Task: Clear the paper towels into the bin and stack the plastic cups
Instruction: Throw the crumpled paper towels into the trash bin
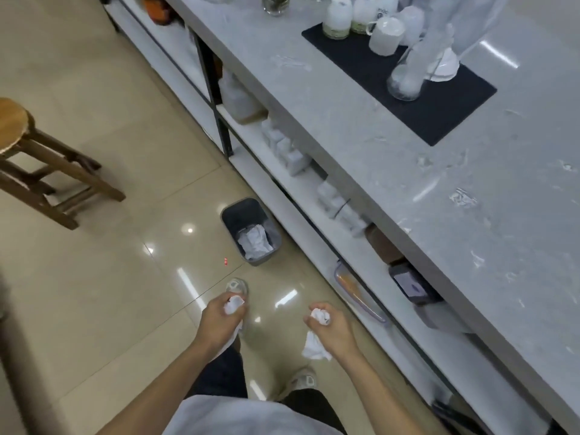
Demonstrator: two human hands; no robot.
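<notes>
On the far left, well away from the fingers, stands a round brown wooden stool (18,142) on the shiny tan tile floor (103,277).

Next comes the left hand (219,321). Its fingers (226,301) are curled tight around a scrunched white paper towel (233,304). A bit of the towel pokes out at the fingertips, and more hangs down under the palm.

Ahead of those fingers, a little further along the floor, sits the small dark grey plastic bin (233,215). It has crumpled white paper (255,241) inside already. The bin is near but not under either hand.

Then the right hand (332,324). Its fingers (315,312) are closed around a second scrunched white paper towel (320,317), with a loose tail (315,348) dangling below the wrist.

Paper towels are very light and soft. They squash easily and will not break, so a gentle squeeze round the middle of the ball is enough. I think the loose tails could miss the bin, so balling them up first would help.

Far to the right of the fingers, up on the grey marble counter (376,158), a stack of clear plastic cups (414,70) leans on a black mat (439,102), next to white mugs (386,36). The cups look thin and bendy, so hold them softly by the sides.
</notes>
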